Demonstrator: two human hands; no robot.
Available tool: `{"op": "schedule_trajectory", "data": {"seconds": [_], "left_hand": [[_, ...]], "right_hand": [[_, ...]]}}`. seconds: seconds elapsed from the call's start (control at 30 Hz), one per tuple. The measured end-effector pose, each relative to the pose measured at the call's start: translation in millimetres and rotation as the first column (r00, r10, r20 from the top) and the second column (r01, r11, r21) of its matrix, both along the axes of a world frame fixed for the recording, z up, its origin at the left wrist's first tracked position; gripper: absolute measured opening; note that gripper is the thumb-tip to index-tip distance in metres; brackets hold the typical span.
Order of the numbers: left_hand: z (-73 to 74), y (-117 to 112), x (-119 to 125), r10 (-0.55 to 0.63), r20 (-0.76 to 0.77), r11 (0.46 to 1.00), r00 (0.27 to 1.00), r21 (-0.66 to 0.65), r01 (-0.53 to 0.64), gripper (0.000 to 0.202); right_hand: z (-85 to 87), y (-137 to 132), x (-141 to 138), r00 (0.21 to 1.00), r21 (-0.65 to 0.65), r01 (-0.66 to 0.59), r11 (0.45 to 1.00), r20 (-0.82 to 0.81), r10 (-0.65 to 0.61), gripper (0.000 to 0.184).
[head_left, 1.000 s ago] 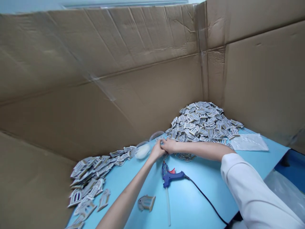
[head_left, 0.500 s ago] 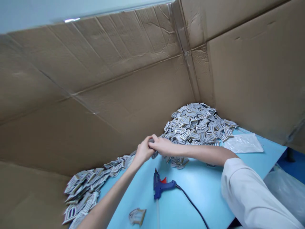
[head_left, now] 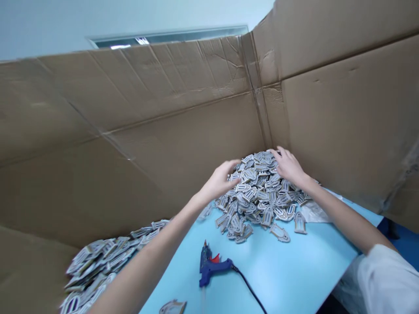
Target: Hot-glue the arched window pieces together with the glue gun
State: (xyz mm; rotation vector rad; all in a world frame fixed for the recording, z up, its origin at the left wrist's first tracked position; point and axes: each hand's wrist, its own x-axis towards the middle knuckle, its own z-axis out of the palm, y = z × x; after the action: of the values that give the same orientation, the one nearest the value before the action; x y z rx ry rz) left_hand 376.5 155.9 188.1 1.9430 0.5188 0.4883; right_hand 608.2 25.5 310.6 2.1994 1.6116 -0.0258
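Bright, even light and soft shadows, with wide-angle stretching at the edges; the lower-left pieces [head_left: 91, 270] look somewhat blurred.

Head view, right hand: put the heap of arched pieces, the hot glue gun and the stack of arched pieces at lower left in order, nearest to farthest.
From the right hand:
1. Heap of arched pieces: directly below the hand, at the back of the blue table.
2. Hot glue gun: lying on the table, front centre.
3. Stack of arched pieces: far lower left, beside the cardboard wall.
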Motion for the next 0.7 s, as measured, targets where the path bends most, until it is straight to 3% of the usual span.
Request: {"op": "schedule_trajectory", "data": {"seconds": [0.07, 0.17, 0.3, 0.47, 0.57, 0.7], "left_hand": [[-28.5, -22.0, -32.9, -0.110, -0.225, 0.993, 0.968, 0.009, 0.115, 0.046], [-67.7, -47.6, -64.5, -0.168, -0.420, 0.985, 0.892, -0.103, 0.137, 0.032], [-103.7, -66.9, -69.8, -0.184, -0.530, 0.973, 0.828, -0.215, 0.079, 0.061], [-116.8, -80.9, -57.8, -0.252, -0.512, 0.943, 0.821, -0.320, 0.089, 0.097], [-118.8, -87.0, -55.6, -0.249, -0.522, 0.939, 0.816, -0.335, 0.073, 0.102], [-119.5, -97.2, -59.2, -0.220, -0.546, 0.946, 0.808, -0.321, 0.041, 0.093]], "right_hand": [[-4.9, -39.9, -3.4, 0.998, -0.109, 0.007, 0.994, -0.069, -0.014, 0.060], [-14.7, -80.5, -18.7, 0.982, -0.312, -0.005, 0.950, -0.182, -0.054, 0.031], [-25.3, -99.6, -42.9, 0.965, -0.511, -0.068, 0.857, -0.253, -0.074, 0.014], [-29.4, -110.3, -68.1, 0.966, -0.527, -0.080, 0.846, -0.251, -0.065, 0.043], [-32.8, -120.1, -77.8, 0.965, -0.527, -0.047, 0.848, -0.244, -0.098, 0.059], [-41.2, -131.8, -86.0, 0.969, -0.467, -0.036, 0.883, -0.231, -0.083, 0.043]]}}
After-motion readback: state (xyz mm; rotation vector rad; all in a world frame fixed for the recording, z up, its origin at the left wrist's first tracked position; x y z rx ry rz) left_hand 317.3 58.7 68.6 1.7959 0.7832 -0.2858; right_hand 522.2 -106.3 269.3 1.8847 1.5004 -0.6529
